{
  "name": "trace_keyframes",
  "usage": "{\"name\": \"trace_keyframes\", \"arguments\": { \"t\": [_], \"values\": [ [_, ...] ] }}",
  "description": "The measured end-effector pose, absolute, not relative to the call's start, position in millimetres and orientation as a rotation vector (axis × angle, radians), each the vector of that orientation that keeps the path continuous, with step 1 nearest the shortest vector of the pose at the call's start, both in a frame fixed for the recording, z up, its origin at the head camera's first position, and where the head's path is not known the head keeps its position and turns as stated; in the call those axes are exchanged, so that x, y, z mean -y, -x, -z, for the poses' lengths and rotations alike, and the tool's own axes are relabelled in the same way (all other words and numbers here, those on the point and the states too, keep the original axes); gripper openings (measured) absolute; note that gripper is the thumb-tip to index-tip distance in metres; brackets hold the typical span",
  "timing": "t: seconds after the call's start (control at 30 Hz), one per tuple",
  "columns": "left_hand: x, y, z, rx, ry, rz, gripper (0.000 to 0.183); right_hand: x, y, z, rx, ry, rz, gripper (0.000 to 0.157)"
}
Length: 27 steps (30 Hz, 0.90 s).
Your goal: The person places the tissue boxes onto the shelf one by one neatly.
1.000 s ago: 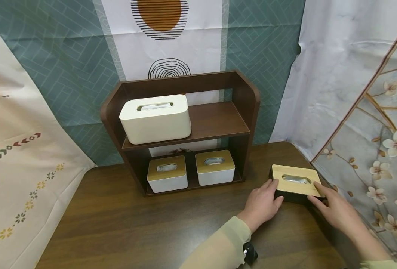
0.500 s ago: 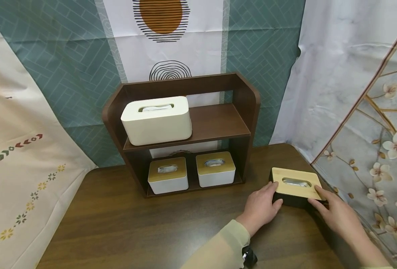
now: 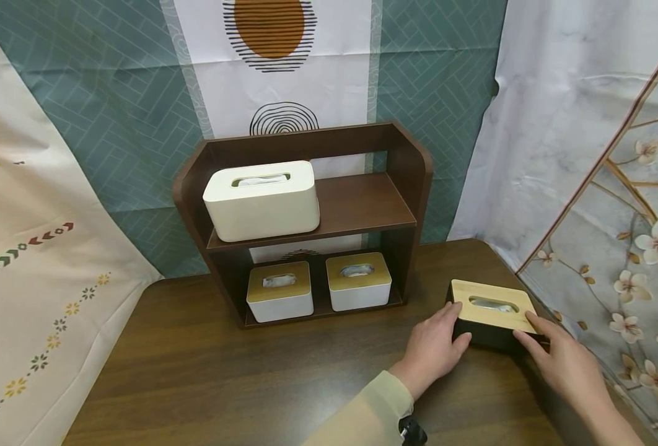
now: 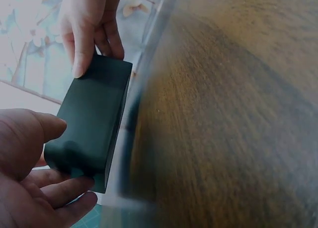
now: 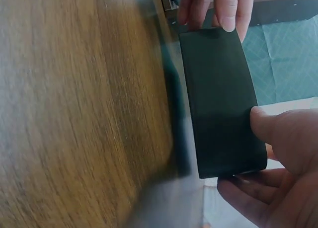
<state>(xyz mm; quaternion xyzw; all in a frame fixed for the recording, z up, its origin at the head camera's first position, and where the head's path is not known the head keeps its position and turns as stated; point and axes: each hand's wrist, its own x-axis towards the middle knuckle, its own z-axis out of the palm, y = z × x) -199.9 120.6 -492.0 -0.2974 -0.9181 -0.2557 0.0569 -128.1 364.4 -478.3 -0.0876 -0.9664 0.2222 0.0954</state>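
In the head view, a tissue box with a pale wooden lid and dark sides is at the right of the table, tissue showing in its oval slot. My left hand holds its left end, and my right hand holds the right end. The left wrist view shows the dark front between both hands, the left thumb on it and fingers around the end. From the right wrist, the right thumb presses the front edge while fingers curl under the near end. A strip of gap shows between box and tabletop.
A brown two-tier shelf stands at the back. It bears a long cream tissue box above and two white boxes with wooden lids below. A flowered curtain hangs close to the right hand.
Both hands keep their hold on the tissue box. Slightly more of its dark front shows than a second ago, and the head view has shifted a little.
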Motion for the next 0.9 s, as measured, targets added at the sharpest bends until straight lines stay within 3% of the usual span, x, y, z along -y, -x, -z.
{"name": "trace_keyframes", "arguments": {
  "t": [0.9],
  "values": [
    [-86.1, 185.7, 459.0, 2.487, 0.750, 0.816, 0.044, -326.1, 112.8, 449.6, 2.645, 0.219, -0.636, 0.069]
  ]
}}
